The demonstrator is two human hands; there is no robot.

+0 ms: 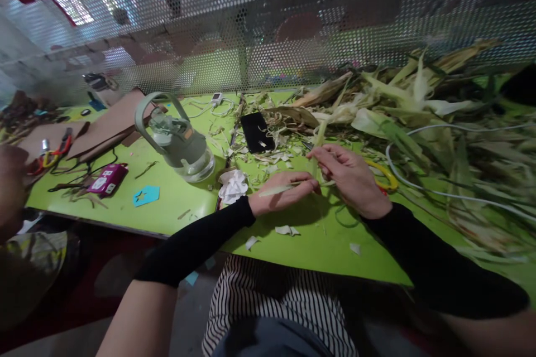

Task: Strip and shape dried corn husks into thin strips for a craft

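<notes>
Over the green table, close together, both my hands work on pale green corn husk strip (pixel 319 136). My right hand (pixel 349 178) is closed in a pinch, with the strip standing up from its fingertips. My left hand (pixel 285 192), palm turned in, has its fingers closed near the strip's lower part; a loose husk end (pixel 276 190) lies across the back of this hand. Where the fingers meet, the exact grip is partly hidden. Beside my right hand shows a yellow loop handle (pixel 389 175). A large heap of corn husks (pixel 412 100) fills the right side.
Left of my hands stand a green-lidded bottle (pixel 182 142) and crumpled white paper (pixel 233 186). Behind lies a black phone (pixel 256 131) among husk scraps. A white cable (pixel 435 192) crosses the heap. Another person's hand (pixel 10 189) is at far left, near red-handled pliers (pixel 63 148). A perforated metal screen (pixel 201 56) backs the table.
</notes>
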